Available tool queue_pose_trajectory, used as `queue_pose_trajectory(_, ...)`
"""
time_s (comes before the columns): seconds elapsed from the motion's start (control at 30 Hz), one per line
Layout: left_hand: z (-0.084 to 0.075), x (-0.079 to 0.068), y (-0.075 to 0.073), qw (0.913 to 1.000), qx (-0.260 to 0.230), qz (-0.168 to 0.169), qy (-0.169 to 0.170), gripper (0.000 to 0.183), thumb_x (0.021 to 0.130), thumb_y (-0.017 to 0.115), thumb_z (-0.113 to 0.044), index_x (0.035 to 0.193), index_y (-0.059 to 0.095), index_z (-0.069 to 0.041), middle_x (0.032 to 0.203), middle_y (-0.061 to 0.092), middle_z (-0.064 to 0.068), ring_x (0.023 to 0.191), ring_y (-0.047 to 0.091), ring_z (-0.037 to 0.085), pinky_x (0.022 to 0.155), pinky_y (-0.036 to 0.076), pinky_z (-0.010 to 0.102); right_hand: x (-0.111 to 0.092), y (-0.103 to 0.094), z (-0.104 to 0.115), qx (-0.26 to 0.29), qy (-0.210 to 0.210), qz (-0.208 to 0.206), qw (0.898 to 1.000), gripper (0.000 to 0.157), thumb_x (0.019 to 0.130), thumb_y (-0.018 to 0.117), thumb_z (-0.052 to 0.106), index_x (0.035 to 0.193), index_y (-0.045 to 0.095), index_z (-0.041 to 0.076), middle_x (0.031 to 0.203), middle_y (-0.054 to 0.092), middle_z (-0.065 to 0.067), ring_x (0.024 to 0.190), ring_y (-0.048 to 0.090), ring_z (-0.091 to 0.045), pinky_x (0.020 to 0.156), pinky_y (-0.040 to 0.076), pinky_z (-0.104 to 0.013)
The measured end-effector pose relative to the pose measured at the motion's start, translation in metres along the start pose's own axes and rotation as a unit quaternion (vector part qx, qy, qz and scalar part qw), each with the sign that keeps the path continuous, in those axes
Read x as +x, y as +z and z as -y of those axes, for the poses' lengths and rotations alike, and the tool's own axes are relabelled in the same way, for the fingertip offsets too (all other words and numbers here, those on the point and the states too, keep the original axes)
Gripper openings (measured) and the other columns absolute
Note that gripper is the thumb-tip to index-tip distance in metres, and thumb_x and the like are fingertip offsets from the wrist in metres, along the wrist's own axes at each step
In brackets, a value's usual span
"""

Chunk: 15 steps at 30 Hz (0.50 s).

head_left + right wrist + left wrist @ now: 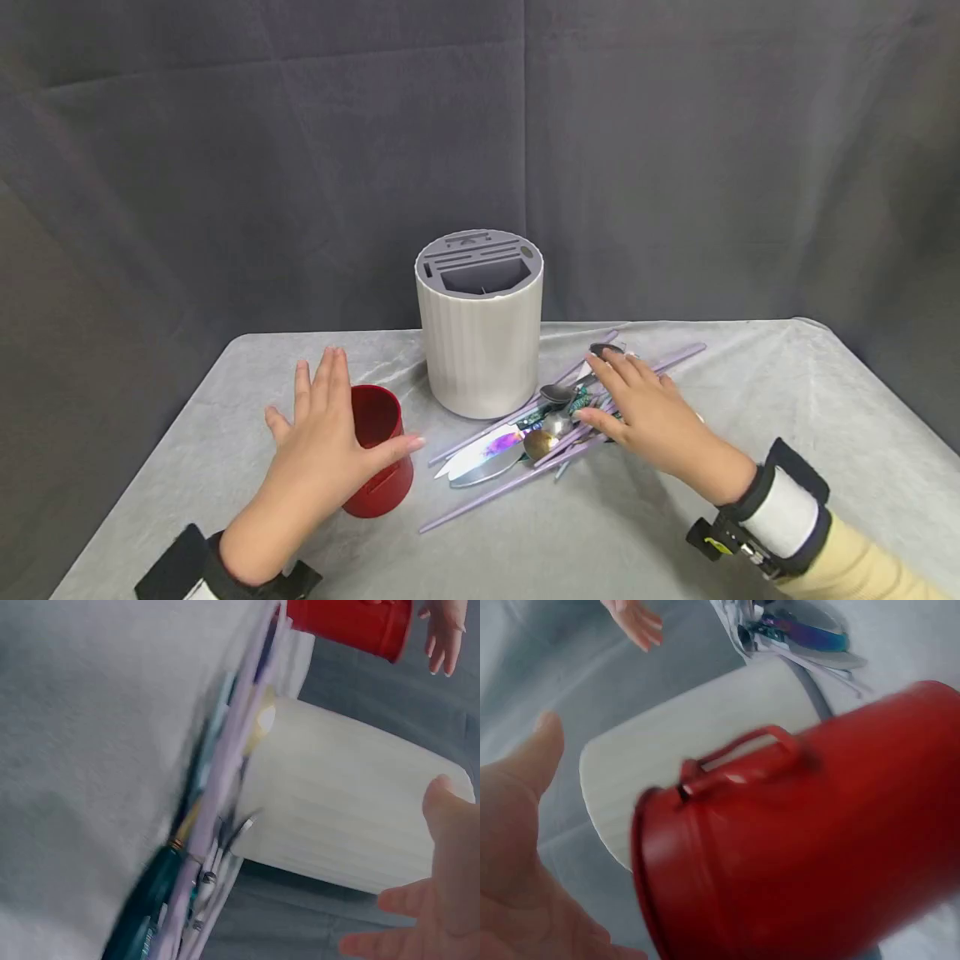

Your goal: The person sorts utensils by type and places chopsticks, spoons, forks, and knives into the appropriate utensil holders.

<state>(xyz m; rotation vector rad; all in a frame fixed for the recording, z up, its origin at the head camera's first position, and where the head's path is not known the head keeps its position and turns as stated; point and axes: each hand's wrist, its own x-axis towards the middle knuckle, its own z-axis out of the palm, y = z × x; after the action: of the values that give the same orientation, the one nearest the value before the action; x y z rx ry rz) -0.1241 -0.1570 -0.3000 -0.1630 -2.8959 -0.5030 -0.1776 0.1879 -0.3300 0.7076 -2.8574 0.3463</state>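
Two hands (321, 442), one red cup (384, 485), several utensils (538, 444).

Soft, even light leaves the grey cloth curtain (300, 167) behind the white ribbed cylindrical holder (480, 350) dim, rainbow glare streaks the shiny metal knife blade (498, 445) in front of it, and both wrist views look hazy and blurred.

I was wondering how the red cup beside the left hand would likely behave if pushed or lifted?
The red cup is probably stiff, since it holds a clean round shape. Its smooth, shiny surface might be slippery, though the raised loop on its side may give some purchase. Standing upright and taller than wide, it could tip if pushed high up.
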Motion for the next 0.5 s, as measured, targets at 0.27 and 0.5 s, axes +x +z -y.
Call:
queue_pose_trajectory(0.27,0.020,-0.006,0.007,0.9964,-0.085,0.005,0.004,0.120,0.067,0.066,-0.065,0.143,-0.002,0.000,0.150,0.005,0.019,0.133,-0.002,0.041,0.094,0.016,0.072,-0.004,0.019,-0.001,0.004,-0.065,-0.050,0.997,0.060,0.089,0.051,0.047,0.131,0.043,0.004,0.127,0.047,-0.021,0.114,0.044,-0.040,0.090,0.036,-0.059)
queue_pose_trajectory(0.5,0.036,-0.009,0.020,0.9903,-0.137,-0.003,0.020,0.114,0.071,0.071,-0.052,0.143,-0.001,-0.002,0.150,0.005,0.018,0.134,0.002,0.037,0.094,0.028,0.064,-0.008,0.038,0.000,-0.022,-0.141,-0.077,0.987,0.044,0.084,0.062,0.035,0.115,0.057,0.004,0.108,0.058,-0.013,0.096,0.056,-0.029,0.077,0.048,-0.049)
